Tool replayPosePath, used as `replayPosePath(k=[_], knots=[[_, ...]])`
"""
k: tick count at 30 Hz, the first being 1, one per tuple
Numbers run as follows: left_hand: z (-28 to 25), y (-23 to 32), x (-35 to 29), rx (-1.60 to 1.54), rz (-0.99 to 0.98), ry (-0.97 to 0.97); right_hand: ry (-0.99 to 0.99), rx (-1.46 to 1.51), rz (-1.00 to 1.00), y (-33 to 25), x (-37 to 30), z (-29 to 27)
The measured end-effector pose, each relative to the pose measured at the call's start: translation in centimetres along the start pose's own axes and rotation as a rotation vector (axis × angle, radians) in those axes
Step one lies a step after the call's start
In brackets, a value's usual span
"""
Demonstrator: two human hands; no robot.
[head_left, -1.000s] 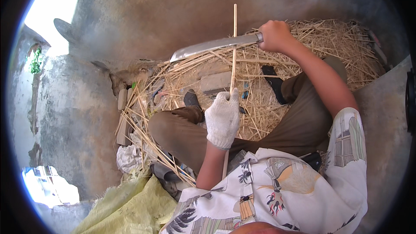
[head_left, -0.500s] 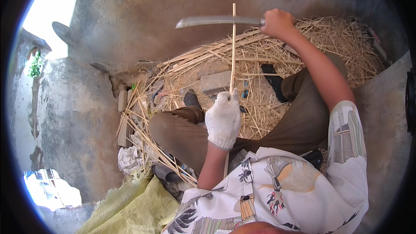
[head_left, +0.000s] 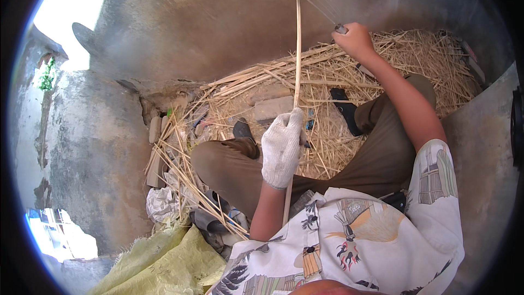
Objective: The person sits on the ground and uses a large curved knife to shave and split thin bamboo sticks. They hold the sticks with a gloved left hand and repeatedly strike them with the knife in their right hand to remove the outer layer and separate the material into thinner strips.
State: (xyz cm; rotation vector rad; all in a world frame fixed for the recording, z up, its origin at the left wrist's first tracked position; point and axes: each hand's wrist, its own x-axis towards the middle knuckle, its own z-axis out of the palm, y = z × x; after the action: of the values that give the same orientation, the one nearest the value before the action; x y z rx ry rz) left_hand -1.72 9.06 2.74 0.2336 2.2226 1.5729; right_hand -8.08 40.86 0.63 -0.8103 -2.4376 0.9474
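Note:
My left hand (head_left: 281,148), in a white knitted glove, is wrapped round a long pale stick (head_left: 298,57), which looks like split bamboo or cane. Its far end points up and away from me, while the lower end runs back past my wrist toward my lap. Bare and ungloved, my right hand (head_left: 356,40) grips the dark handle of a long knife (head_left: 341,28). The thin, motion-smeared blade (head_left: 315,6) slants up to the left, edge-on, close to the stick's far tip; whether they touch I cannot tell.
Shavings and split strips (head_left: 415,54) cover the ground round my feet. A brick-like block (head_left: 273,110) lies between them. At the left are a crumpled white bag (head_left: 162,204) and a yellow-green woven sack (head_left: 164,254). A stained wall (head_left: 207,27) rises in front.
The knife has gone from lying level across the stick to slanting up and left near its tip. My right hand has shifted slightly nearer; the stick's tip sits a little higher.

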Motion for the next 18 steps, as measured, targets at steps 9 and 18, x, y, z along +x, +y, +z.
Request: replayPosePath(k=[9,18], knots=[[-0.7,-0.4,0.4,-0.250,-0.127,-0.007,-0.021,-0.452,-0.722,-0.8,-3.1,2.3],[0.4,-0.2,0.1,-0.173,-0.097,-0.018,0.012,-0.321,-0.171,0.3,1.5,-0.4]])
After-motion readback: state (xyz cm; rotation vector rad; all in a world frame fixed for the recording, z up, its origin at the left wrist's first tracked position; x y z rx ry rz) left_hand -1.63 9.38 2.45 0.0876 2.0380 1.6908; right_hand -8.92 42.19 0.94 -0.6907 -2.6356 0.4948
